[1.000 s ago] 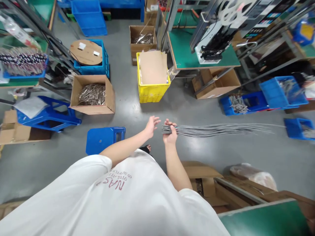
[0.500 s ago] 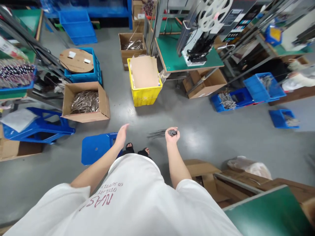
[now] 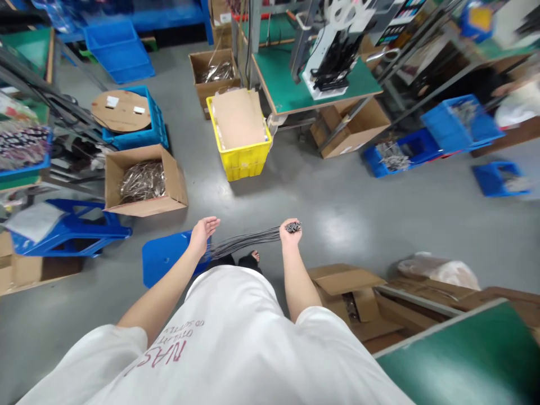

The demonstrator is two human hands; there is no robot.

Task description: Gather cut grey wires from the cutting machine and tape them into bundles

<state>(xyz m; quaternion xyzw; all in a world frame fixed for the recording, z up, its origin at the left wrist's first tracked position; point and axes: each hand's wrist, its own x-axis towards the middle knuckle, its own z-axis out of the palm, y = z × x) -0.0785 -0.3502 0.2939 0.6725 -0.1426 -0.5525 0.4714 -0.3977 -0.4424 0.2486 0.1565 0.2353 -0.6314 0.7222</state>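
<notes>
A bundle of thin dark wires (image 3: pixel 248 240) stretches sideways in front of my white shirt, above the floor. Its gathered end pokes out of my right hand (image 3: pixel 290 233), whose fingers are wrapped round it. The loose end trails to the left, close to my left hand (image 3: pixel 204 232). That hand is open, with its fingers extended and the palm turned inward; whether the wires touch it I cannot tell. Below it lies a blue plastic stool (image 3: pixel 162 257).
A yellow crate (image 3: pixel 245 162) with cardboard on top stands ahead. Left of it is a carton of wires (image 3: pixel 177 188). A green-topped bench (image 3: pixel 278 90) carries a machine. Nearer right are an open carton (image 3: pixel 350 278) and a green table (image 3: pixel 464 360). A person's arm shows far right.
The wire bundle now reaches farther left, to beside my left hand. My left hand has lowered slightly left with its fingers more spread. The view has shifted a little.
</notes>
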